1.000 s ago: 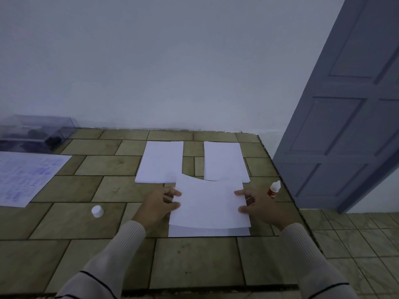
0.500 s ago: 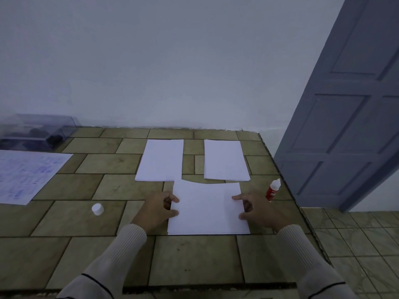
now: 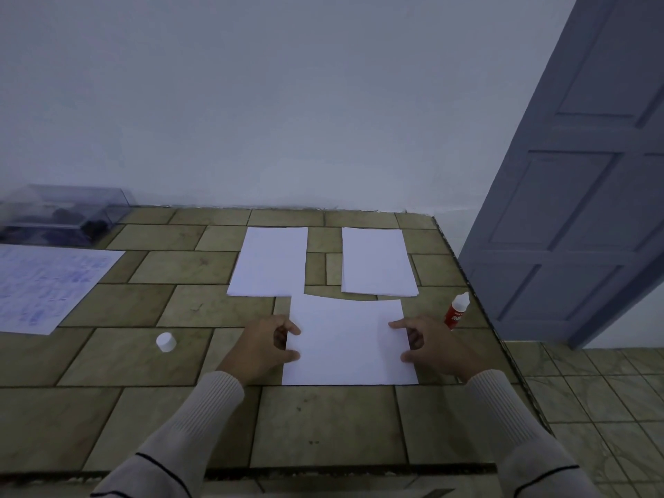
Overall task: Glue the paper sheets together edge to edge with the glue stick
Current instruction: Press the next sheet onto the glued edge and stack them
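Paper sheets point(image 3: 271, 262) lay white and blank on the tiled counter point(image 3: 187, 307). At the far left was a printed sheet point(image 3: 46, 285), its blue writing too small to read, and nearer me a white cap point(image 3: 166, 342) stood alone. The left hand point(image 3: 264, 345), wrist low, pinched the left edge of the near sheet point(image 3: 346, 343) between curled forefinger and thumb. That sheet lay flat between the hands, its far edge slightly bowed. The right hand point(image 3: 427, 345) gripped its right edge, forefinger stretched on top, thumb at the margin. Just beyond that hand the glue bottle point(image 3: 455, 310) stood upright, the white lettering on its red label illegible.
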